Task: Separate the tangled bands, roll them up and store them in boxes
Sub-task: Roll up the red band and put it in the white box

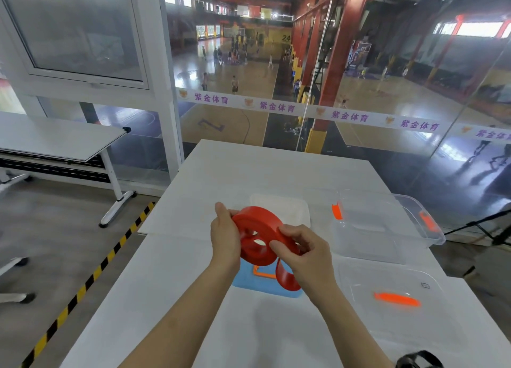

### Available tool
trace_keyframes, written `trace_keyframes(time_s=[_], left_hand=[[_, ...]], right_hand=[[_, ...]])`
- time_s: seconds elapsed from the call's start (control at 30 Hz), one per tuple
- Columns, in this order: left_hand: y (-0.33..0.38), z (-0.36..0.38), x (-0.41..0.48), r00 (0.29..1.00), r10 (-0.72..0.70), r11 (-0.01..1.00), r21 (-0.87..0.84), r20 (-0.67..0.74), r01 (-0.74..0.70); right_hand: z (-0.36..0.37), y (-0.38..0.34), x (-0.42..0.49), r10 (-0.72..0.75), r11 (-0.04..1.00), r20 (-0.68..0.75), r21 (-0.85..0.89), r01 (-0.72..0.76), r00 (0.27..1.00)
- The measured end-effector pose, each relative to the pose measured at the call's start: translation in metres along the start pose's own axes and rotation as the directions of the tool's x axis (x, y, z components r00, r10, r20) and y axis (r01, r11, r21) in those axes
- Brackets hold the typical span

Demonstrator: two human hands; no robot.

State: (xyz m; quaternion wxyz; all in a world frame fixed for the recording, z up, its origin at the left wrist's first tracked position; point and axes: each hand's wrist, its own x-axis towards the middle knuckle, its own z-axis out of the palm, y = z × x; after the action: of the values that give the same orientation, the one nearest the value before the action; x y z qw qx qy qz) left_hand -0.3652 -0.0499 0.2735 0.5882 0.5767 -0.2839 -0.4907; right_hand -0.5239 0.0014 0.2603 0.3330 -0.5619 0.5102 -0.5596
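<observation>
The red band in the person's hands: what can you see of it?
The red band is a wide, flat strip, smooth and rubbery-looking, wound into a loose coil with gaps in the middle. It is held above the white table. The left hand grips its left edge; the right hand pinches its right side. A loose loop hangs below the right hand, over a blue mat.

Red band smooth, perhaps rubber; boxes clear glossy plastic
</observation>
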Motion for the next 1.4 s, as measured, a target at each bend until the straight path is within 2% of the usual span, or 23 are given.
trace_keyframes(time_s=[0.07,0.13,0.23,0.27,0.33,0.43,0.53,0.6,0.73,0.97,1.03,1.1,1.2,1.33,1.4], left_hand=[[-0.002,-0.007,0.005,0.988,0.138,0.976,0.158,0.069,-0.148],[0.000,-0.012,0.005,0.950,0.271,0.921,0.246,0.153,-0.302],[-0.001,-0.010,0.002,0.885,0.321,0.834,0.344,0.336,-0.432],[-0.003,-0.009,0.002,0.879,0.319,0.808,0.383,0.354,-0.447],[-0.006,-0.010,0.002,0.893,0.348,0.806,0.396,0.285,-0.440],[-0.006,-0.015,0.007,0.922,0.364,0.870,0.305,0.131,-0.387],[0.001,-0.017,0.014,0.976,0.216,0.969,0.123,0.008,-0.216],[0.005,-0.017,0.020,0.994,0.097,0.995,-0.014,-0.042,-0.097],[0.008,-0.016,0.025,0.994,-0.100,0.973,-0.212,-0.053,0.087],[-0.003,-0.014,0.024,0.938,-0.348,0.884,-0.338,-0.010,0.324],[-0.009,-0.012,0.028,0.904,-0.428,0.836,-0.376,0.012,0.400],[-0.015,-0.007,0.033,0.882,-0.471,0.808,-0.393,0.017,0.439],[-0.022,0.002,0.042,0.888,-0.460,0.827,-0.357,0.015,0.434],[-0.040,0.016,0.061,0.942,-0.303,0.943,-0.098,0.145,0.319],[-0.046,0.021,0.072,0.923,-0.289,0.955,0.014,0.253,0.295]], right_hand=[[-0.002,0.002,0.004,-0.007,1.000,-0.006,-0.029,0.007,1.000],[-0.003,0.000,0.007,-0.035,0.995,0.035,-0.087,0.038,0.999],[0.002,-0.003,0.010,-0.086,0.977,0.126,-0.185,0.109,0.988],[0.004,-0.005,0.010,-0.091,0.973,0.137,-0.199,0.118,0.986],[0.010,-0.007,0.010,-0.092,0.975,0.133,-0.189,0.117,0.987],[0.018,-0.008,0.009,-0.098,0.983,0.093,-0.145,0.111,0.991],[0.022,-0.006,0.005,-0.069,0.994,0.036,-0.084,0.072,0.997],[0.025,-0.004,0.001,-0.063,0.996,0.011,-0.060,0.063,0.998],[0.032,-0.002,-0.006,-0.071,0.996,-0.042,-0.048,0.069,0.997],[0.043,0.014,-0.021,-0.040,0.999,-0.100,-0.026,0.038,0.994],[0.044,0.023,-0.023,-0.083,0.992,-0.093,-0.103,0.073,0.992],[0.044,0.030,-0.022,-0.100,0.985,-0.088,-0.149,0.086,0.991],[0.045,0.037,-0.011,-0.029,0.996,-0.126,-0.090,0.018,0.992],[0.031,0.051,0.021,0.157,0.984,-0.129,0.101,-0.145,0.979],[0.021,0.063,0.043,0.208,0.972,-0.094,0.132,-0.195,0.974]])
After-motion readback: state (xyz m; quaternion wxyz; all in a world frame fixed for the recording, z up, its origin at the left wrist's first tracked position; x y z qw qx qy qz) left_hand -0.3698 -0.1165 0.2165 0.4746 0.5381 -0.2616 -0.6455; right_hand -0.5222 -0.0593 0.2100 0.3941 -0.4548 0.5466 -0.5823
